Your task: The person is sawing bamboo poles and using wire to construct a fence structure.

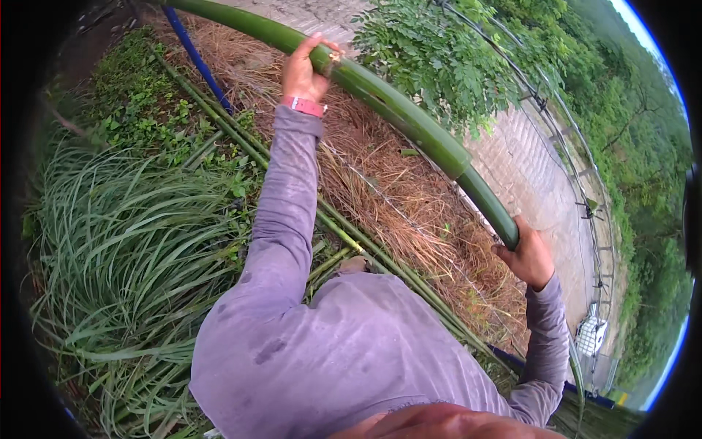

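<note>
A thick green bamboo pole (406, 117) runs from the upper left down to the right, held up in front of me. My left hand (307, 69), with a pink band at the wrist, is closed around it next to a pale, rough spot on a joint. Near the pole's lower right end, my right hand (530, 252) grips it with the thumb alongside. A darker green section lies between that hand and another joint. The pole's far upper left end reaches the picture's edge, so I cannot see where it stops.
Thin green poles (351, 241) lie across the ground before me. A blue pole (191, 55) slants at upper left. Long grass (124, 256) grows on the left, with dry straw (395, 205) ahead. Beyond are a paved road (545, 168), a leafy tree (431, 55), cables and a white vehicle (591, 335).
</note>
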`<state>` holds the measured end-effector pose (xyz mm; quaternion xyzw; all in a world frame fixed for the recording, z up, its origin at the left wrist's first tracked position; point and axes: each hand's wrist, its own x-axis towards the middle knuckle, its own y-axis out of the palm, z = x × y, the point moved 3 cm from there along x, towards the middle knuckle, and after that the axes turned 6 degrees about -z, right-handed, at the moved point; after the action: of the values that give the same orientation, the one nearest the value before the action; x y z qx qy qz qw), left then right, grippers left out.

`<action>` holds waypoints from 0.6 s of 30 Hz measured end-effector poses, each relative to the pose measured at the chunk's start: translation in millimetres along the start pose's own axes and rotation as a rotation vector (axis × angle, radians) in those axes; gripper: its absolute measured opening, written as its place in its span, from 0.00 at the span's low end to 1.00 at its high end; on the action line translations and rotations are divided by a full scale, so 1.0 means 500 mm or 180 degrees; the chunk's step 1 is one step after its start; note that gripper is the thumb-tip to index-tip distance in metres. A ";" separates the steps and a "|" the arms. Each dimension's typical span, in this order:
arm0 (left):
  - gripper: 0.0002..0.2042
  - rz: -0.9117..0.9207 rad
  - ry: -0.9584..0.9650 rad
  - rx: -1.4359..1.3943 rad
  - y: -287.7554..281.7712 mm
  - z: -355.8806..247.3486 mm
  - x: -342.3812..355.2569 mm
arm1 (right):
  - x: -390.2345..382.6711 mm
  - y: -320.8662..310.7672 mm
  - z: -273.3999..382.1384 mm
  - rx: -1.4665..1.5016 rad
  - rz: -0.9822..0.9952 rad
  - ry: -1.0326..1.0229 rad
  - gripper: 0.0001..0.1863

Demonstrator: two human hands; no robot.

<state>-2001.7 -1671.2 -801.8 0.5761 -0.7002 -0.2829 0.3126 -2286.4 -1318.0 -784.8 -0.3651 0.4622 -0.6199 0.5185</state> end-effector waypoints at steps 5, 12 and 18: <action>0.08 0.0044 -0.0112 -0.0924 0.034 0.051 -0.055 | 0.015 -0.005 0.015 0.0084 -0.0017 -0.0055 0.16; 0.05 0.0558 -0.0602 -0.1034 0.052 0.078 -0.132 | -0.005 -0.011 0.035 0.0364 0.0353 -0.0449 0.16; 0.04 0.0457 -0.0550 -0.0573 0.112 0.139 -0.239 | -0.005 -0.012 0.045 0.0525 0.0383 -0.0683 0.19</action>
<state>-2073.3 -1541.5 -817.6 0.4676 -0.7358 -0.3700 0.3210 -2266.7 -1319.6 -772.2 -0.3571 0.3726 -0.5810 0.6294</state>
